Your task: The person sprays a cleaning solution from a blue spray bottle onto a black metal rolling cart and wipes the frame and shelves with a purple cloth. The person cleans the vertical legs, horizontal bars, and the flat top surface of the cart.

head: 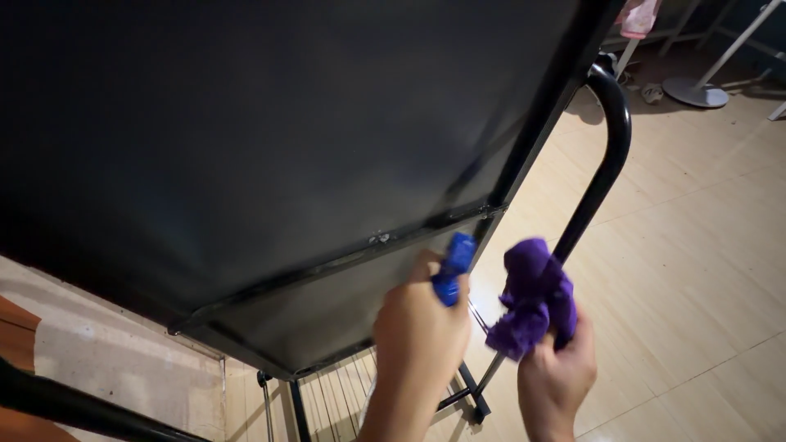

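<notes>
Left hand: the left hand [422, 319] is closed around a blue handle [452, 268], whose top sticks out above the fist; what the handle belongs to is hidden by the fingers.
Right hand: the right hand [557, 376] is clenched on a crumpled purple cloth [532, 299], most of which bulges above the fingers.
Position of the held things: both are held just beside the lower right corner of a large black panel [270, 139], the handle almost touching its frame, the cloth near a curved black tube [606, 155].
Surroundings: a thin wire rack [336, 393] is seen below the panel, above a pale tiled floor [696, 270]; a white stand base [694, 92] lies well apart at the top right.
Risk, slip: the handle is gripped low, so it is judged that a push against the frame could make it twist out of the fist.
Risk, snag: loose folds of the cloth could be caught on the tube or on the panel's corner, where a small bright fitting [381, 238] shows.
Risk, knuckles: the left knuckles could be scraped on the frame edge if force is applied towards it.
Risk, light: the panel is dim, so marks on it could be missed.
</notes>
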